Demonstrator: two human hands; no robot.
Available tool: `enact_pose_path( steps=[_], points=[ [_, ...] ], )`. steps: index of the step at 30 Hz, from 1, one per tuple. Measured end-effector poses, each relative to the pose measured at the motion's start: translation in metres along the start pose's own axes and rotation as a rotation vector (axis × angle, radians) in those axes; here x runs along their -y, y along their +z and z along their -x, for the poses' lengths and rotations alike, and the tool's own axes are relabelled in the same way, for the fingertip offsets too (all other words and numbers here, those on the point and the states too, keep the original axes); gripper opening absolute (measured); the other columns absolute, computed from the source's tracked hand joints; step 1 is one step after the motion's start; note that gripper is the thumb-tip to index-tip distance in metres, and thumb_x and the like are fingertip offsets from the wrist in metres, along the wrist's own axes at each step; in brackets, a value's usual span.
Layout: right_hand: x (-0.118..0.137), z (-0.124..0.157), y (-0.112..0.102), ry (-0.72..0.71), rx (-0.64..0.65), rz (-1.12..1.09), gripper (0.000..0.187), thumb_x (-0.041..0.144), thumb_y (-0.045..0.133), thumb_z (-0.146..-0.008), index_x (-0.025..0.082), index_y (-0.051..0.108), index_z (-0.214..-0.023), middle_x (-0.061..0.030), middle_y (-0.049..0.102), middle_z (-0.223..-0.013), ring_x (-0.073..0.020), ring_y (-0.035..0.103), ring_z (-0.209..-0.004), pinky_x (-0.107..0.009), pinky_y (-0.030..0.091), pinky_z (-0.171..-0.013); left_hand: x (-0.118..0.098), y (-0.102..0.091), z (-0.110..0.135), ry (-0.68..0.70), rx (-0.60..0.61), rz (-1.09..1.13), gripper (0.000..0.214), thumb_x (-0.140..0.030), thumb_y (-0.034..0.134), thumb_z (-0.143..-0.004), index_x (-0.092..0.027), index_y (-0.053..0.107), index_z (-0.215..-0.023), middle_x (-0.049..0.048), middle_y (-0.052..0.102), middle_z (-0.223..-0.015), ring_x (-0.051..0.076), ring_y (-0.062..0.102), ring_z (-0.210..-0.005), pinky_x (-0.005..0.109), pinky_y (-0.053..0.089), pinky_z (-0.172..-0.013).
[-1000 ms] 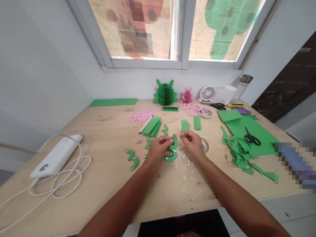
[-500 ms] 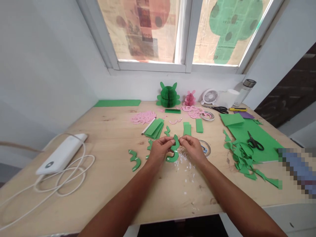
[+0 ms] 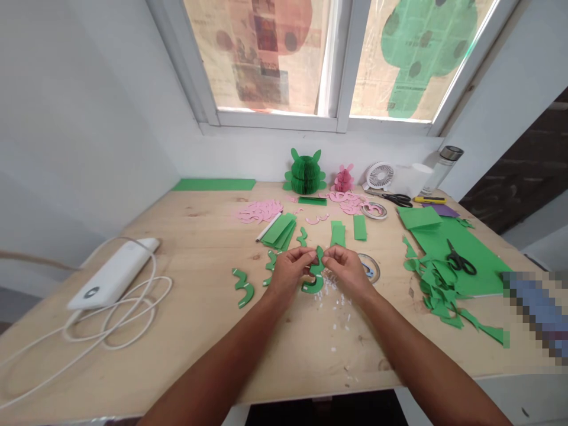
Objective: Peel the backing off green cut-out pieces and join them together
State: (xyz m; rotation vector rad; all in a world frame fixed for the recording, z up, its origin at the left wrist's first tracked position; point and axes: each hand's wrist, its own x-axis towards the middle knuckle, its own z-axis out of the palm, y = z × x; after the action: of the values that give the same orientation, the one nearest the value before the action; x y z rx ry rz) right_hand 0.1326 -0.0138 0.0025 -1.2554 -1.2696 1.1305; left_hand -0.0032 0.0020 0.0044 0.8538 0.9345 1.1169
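Note:
Between my hands is a wavy green paper cutout (image 3: 314,285) with small white strips on it. My left hand (image 3: 289,271) pinches its upper part from the left. My right hand (image 3: 348,267) is closed in a pinch at the upper right edge; the fingertips hide the exact grip. Left of my hands lies a similar cutout (image 3: 243,288) with white strips, and another cutout (image 3: 269,260) is partly covered by my left hand. White paper bits (image 3: 335,296) are scattered below my right hand. A tape roll (image 3: 376,272) shows just beyond that hand.
Folded green paper (image 3: 279,231) and pink cutouts (image 3: 260,210) lie farther back. At right are scissors (image 3: 460,258), green scraps (image 3: 437,290) and a green sheet (image 3: 481,254). A white power bank (image 3: 113,275) with looped cable lies left. A green honeycomb paper figure (image 3: 305,176) stands behind.
My right fingertips have come in closer to the cutout's top and to my left fingers. The whole view has shifted slightly; the other things lie as before.

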Motion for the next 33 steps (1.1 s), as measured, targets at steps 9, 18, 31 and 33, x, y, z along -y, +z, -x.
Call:
enact_pose_path(
  steps=[9, 18, 31, 33],
  points=[
    [-0.0012, -0.0002, 0.0013, -0.023, -0.011, 0.049, 0.012, 0.028, 0.057, -0.067, 0.017, 0.053, -0.064, 0.0047, 0.046, -0.054, -0.0098, 0.041, -0.051, -0.023, 0.031, -0.050, -0.0044, 0.0023, 0.0041, 0.046, -0.029, -0.108, 0.022, -0.031, 0.071, -0.056, -0.012, 0.066, -0.066, 0.0008, 0.058, -0.056, 0.007, 0.046, -0.045, 0.019, 0.042, -0.039],
    [-0.0007, 0.0005, 0.0021, -0.033, -0.010, 0.100, 0.011, 0.027, 0.056, -0.068, 0.017, 0.053, -0.064, 0.0052, 0.045, -0.053, -0.0092, 0.040, -0.049, -0.022, 0.030, -0.048, -0.0075, 0.0033, 0.0055, 0.152, -0.075, -0.238, 0.012, -0.024, 0.066, -0.058, -0.013, 0.067, -0.063, -0.0011, 0.058, -0.051, 0.008, 0.047, -0.046, 0.018, 0.043, -0.042],
    [0.0017, 0.0011, 0.0038, -0.004, -0.022, 0.039, 0.015, 0.031, 0.058, -0.067, 0.018, 0.051, -0.061, 0.0054, 0.044, -0.051, -0.0092, 0.038, -0.048, -0.023, 0.029, -0.047, -0.0016, 0.0004, 0.0022, 0.118, -0.059, -0.179, 0.016, -0.027, 0.064, -0.061, -0.013, 0.068, -0.066, 0.0022, 0.061, -0.056, 0.011, 0.052, -0.049, 0.020, 0.045, -0.044],
    [0.0017, 0.0007, 0.0029, 0.017, -0.024, 0.011, 0.016, 0.032, 0.058, -0.066, 0.018, 0.051, -0.062, 0.0054, 0.044, -0.051, -0.0094, 0.038, -0.048, -0.023, 0.029, -0.047, -0.0006, -0.0011, 0.0007, 0.098, -0.026, -0.138, 0.019, -0.030, 0.065, -0.061, -0.013, 0.069, -0.068, 0.0032, 0.061, -0.058, 0.012, 0.054, -0.052, 0.021, 0.046, -0.045]
  ],
)
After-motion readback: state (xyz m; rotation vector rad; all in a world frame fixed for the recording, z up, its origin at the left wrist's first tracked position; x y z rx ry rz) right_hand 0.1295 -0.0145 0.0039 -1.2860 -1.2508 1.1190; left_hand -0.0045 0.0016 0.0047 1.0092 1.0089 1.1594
